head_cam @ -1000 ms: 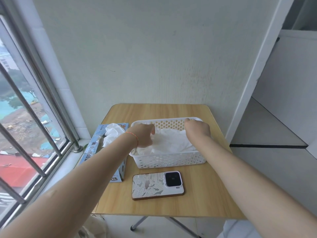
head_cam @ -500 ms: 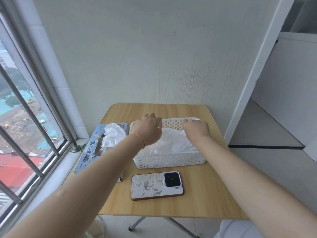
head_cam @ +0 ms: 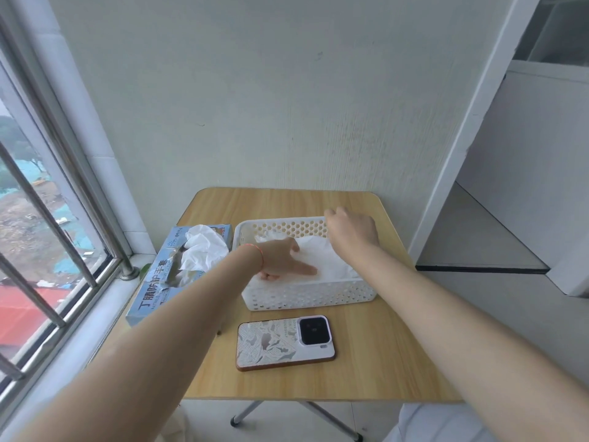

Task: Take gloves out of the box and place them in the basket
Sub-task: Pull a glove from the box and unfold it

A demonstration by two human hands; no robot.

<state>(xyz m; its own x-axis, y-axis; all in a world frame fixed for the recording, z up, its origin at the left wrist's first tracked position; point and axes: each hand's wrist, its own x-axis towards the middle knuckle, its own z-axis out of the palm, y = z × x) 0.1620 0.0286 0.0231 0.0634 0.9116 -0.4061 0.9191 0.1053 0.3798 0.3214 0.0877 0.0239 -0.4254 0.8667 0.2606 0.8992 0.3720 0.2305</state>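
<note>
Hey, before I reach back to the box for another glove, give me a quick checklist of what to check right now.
1. White gloves lie inside the white perforated plastic basket: ok.
2. Left hand free: not ok, it presses down on the gloves.
3. Right hand free: ok, it hovers over the basket's far rim and seems to hold nothing.
4. Next glove sticks out of the blue cardboard glove box: ok.
5. Box stable: cannot tell, it sits at the wooden table's left edge.
6. White patterned phone out of the way: ok.
</note>
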